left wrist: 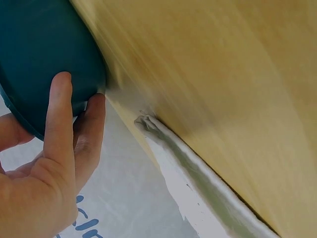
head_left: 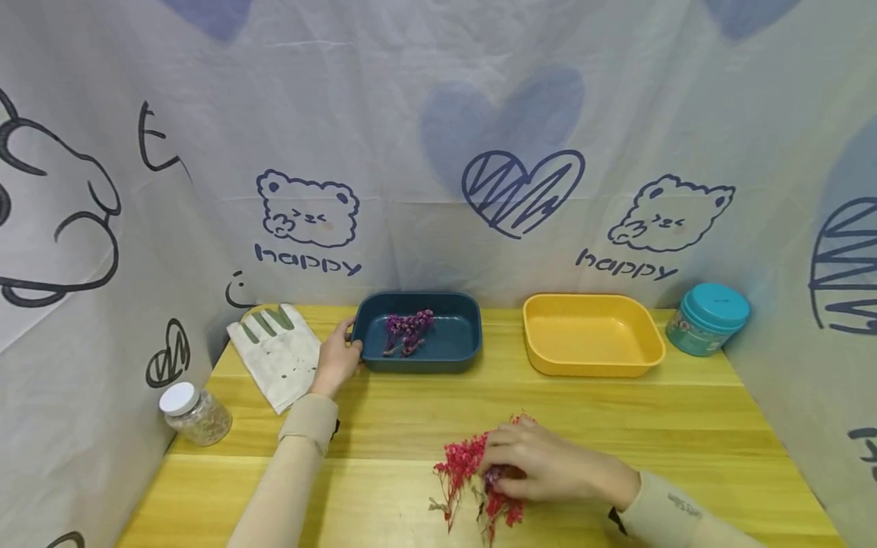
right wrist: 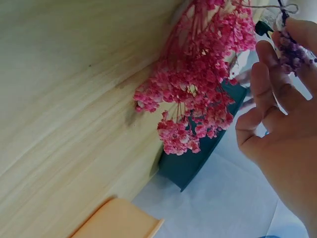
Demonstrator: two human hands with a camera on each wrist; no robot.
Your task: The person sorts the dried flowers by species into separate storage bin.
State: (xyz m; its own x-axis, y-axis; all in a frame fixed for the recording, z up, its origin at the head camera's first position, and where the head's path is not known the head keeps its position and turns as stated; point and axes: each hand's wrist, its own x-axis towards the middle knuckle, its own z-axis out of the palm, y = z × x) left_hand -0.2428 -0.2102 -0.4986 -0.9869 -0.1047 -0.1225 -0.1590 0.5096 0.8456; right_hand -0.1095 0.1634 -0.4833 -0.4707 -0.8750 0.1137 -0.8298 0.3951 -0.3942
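My left hand (head_left: 339, 358) grips the left end of a dark blue tray (head_left: 418, 366). In the left wrist view, its fingers (left wrist: 60, 109) lie along the tray's outer wall near the rim. Inside that tray lies a sprig of purple dried flowers (head_left: 409, 329). Over the front of the table, my right hand (head_left: 541, 460) pinches another purple dried flower sprig (right wrist: 293, 55), partly covered by the fingers in the head view. Pink-red dried flowers (head_left: 462, 460) lie on the table beside and beneath this hand. Their stems point toward the near edge.
To the right of the blue tray stands a yellow tray (head_left: 592, 367). A turquoise-lidded tub (head_left: 709, 318) is in the far right corner. On the left are a white-and-green glove (head_left: 277, 361) and a white-capped jar (head_left: 196, 415). Printed cloth walls (head_left: 411, 228) surround the wooden table (head_left: 384, 426).
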